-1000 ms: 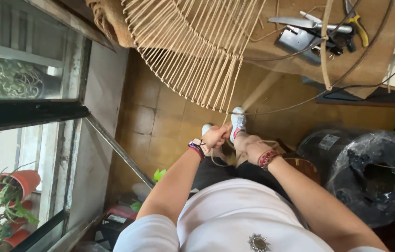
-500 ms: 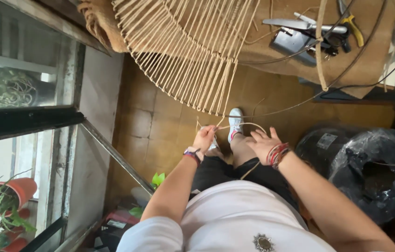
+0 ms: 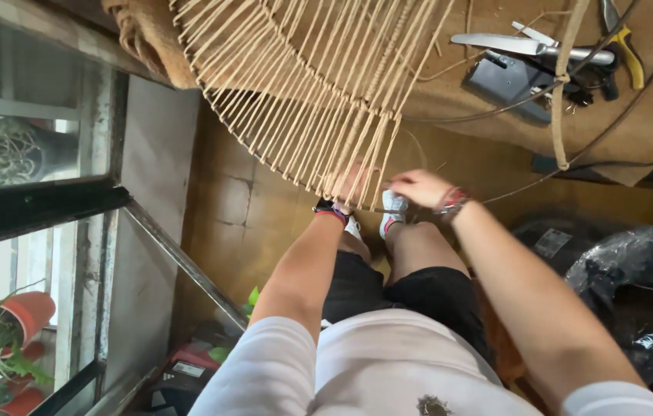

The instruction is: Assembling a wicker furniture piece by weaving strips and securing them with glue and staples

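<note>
Two hands meet at the lower edge of a woven cord frame (image 3: 303,85) above a brown tiled floor (image 3: 249,208). The left hand (image 3: 350,187) lies partly behind the strands, grip unclear; the right hand (image 3: 419,187) pinches a cord. A workbench (image 3: 496,115) carries scissors (image 3: 527,46); a window (image 3: 26,192) stands left.

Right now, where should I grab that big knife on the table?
Take the knife by its dark handle end on the right, coming from above. The pale blade tapers to a point on the left, and it lies flat among pliers, so that end is safer.
</note>
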